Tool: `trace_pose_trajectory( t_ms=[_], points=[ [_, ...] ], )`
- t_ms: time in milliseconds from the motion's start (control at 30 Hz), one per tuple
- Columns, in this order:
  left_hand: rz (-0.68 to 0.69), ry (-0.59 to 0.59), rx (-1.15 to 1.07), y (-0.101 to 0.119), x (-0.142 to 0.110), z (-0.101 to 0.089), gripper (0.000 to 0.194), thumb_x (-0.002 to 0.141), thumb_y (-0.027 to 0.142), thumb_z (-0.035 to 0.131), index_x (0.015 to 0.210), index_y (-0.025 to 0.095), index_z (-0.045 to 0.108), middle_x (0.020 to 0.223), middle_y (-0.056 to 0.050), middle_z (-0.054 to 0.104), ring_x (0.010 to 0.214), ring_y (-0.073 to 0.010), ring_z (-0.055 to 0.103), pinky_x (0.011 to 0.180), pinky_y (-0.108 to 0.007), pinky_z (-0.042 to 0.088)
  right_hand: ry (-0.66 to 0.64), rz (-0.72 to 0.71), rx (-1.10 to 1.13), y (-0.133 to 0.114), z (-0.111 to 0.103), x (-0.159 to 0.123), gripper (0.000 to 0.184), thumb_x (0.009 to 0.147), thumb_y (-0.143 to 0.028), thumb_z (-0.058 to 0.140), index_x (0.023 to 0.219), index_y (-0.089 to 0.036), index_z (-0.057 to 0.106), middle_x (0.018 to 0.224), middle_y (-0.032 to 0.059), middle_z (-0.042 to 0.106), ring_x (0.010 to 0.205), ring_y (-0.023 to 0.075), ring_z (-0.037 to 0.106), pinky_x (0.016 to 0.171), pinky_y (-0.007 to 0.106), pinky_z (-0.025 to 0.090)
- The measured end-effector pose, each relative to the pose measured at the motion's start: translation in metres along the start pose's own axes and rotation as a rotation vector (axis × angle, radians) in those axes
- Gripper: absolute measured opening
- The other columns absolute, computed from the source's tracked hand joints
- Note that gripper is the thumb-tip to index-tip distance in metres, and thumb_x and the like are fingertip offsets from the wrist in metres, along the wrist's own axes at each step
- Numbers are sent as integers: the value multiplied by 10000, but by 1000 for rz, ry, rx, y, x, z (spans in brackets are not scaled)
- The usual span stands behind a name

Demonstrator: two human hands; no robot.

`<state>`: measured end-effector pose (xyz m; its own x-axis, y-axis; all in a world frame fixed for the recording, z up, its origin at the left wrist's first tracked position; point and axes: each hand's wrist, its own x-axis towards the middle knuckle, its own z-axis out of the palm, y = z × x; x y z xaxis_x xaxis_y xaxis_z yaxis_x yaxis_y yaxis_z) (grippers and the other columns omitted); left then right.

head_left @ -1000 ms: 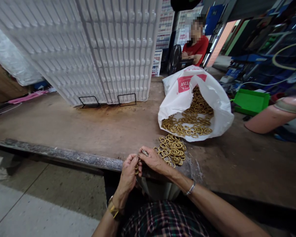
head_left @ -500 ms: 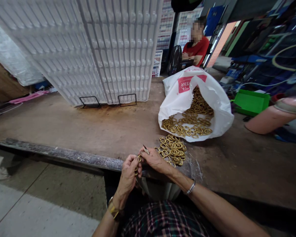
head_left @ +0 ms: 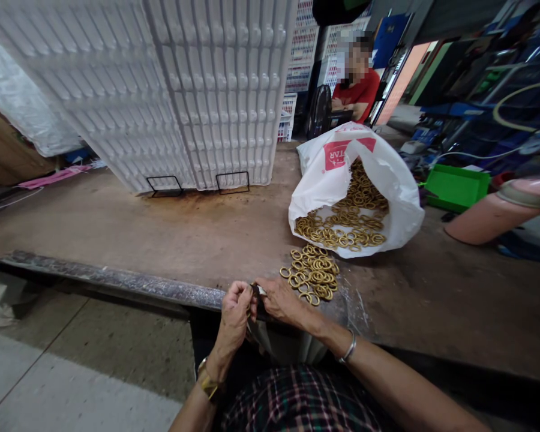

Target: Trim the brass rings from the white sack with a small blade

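Note:
My left hand [head_left: 234, 312] is closed in a pinch on brass-coloured rings at the table's front edge; the fingers mostly hide them. My right hand [head_left: 281, 300] grips a small pointed blade [head_left: 261, 291], whose dark tip meets the fingertips of my left hand. Its handle is hidden in my palm. Just beyond my right hand lies a loose pile of brass-coloured rings [head_left: 315, 273]. Behind that pile, a white plastic sack [head_left: 400, 222] rests on its side, its torn mouth facing me, with many more such rings inside.
Tall white ribbed plastic panels [head_left: 225, 102] stand on the brown table [head_left: 162, 234], held by black wire stands [head_left: 233, 182]. To the right are a green tray [head_left: 456, 186] and a pink cylinder [head_left: 486, 216]. A person in a red shirt [head_left: 362, 90] sits beyond the table.
The blade in my right hand has turned from pointing up and away to lying against the rings at my left fingertips. My left hand has barely moved.

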<state>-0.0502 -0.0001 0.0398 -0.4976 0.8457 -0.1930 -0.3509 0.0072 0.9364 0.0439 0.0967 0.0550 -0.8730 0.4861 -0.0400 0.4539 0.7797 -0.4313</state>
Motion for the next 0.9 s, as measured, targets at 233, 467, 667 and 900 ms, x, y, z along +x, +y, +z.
trace_pose_trajectory(
  t_ms=[233, 467, 667, 900],
  points=[
    [45, 51, 89, -3, -1, 0, 329, 752, 488, 580, 739, 185, 454, 527, 71, 484, 400, -51, 416, 388, -153, 336, 8, 11, 9, 2, 6, -1, 273, 742, -93, 394, 919, -153, 594, 752, 64, 657, 629, 141, 548, 550, 250, 247],
    [104, 82, 173, -2, -4, -2, 360, 728, 521, 584, 693, 182, 468, 484, 70, 474, 376, -57, 409, 372, -163, 336, -27, 4, -6, 1, 6, -3, 253, 772, -115, 394, 931, -151, 587, 769, 85, 664, 638, 153, 564, 553, 249, 262],
    [40, 10, 48, 13, -36, 6, 328, 745, 478, 600, 698, 188, 452, 516, 64, 494, 372, -52, 404, 353, -161, 326, -90, 56, -101, -3, 2, 1, 246, 773, -128, 424, 950, -140, 594, 799, 107, 670, 708, 180, 600, 576, 241, 311],
    [-325, -191, -230, -4, -58, -4, 321, 701, 423, 666, 702, 167, 472, 597, 33, 511, 421, -48, 417, 353, -159, 297, -45, 21, -179, -5, 6, -15, 256, 772, -143, 419, 980, -146, 569, 785, 94, 660, 691, 182, 599, 579, 247, 334]
  ],
)
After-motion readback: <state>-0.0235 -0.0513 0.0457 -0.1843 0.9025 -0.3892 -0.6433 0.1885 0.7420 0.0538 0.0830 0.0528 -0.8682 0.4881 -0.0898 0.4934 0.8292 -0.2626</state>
